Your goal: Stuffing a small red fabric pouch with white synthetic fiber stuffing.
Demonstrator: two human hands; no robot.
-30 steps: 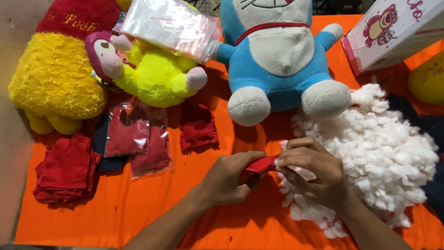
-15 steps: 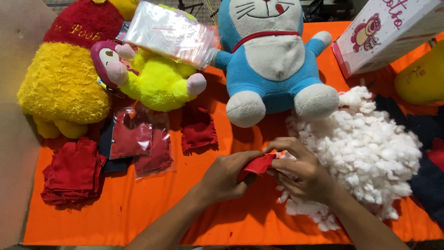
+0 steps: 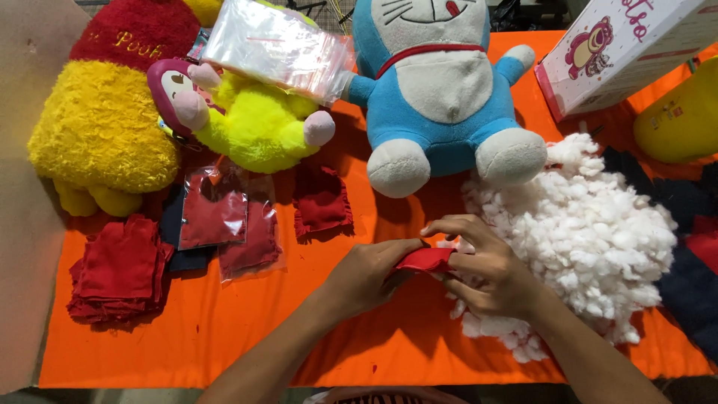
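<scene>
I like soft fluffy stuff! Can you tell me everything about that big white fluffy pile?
The white fluffy pile looks like loose stuffing in small cottony tufts, heaped in a lumpy mound. It lies on the orange cloth, right of the middle. Its top edge touches the foot of the blue plush toy. The right hand rests against its left edge, with stray tufts under the wrist.

The bench (image 3: pixel 224 337) has an orange cloth over it. On it lie a blue cat toy (image 3: pixel 441 90), a yellow and red bear toy (image 3: pixel 105 127), a small yellow toy (image 3: pixel 254 123), a heap of white stuffing (image 3: pixel 598 239), a stack of red cloth pieces (image 3: pixel 120 269) and a pink and white box (image 3: pixel 621 52).
</scene>
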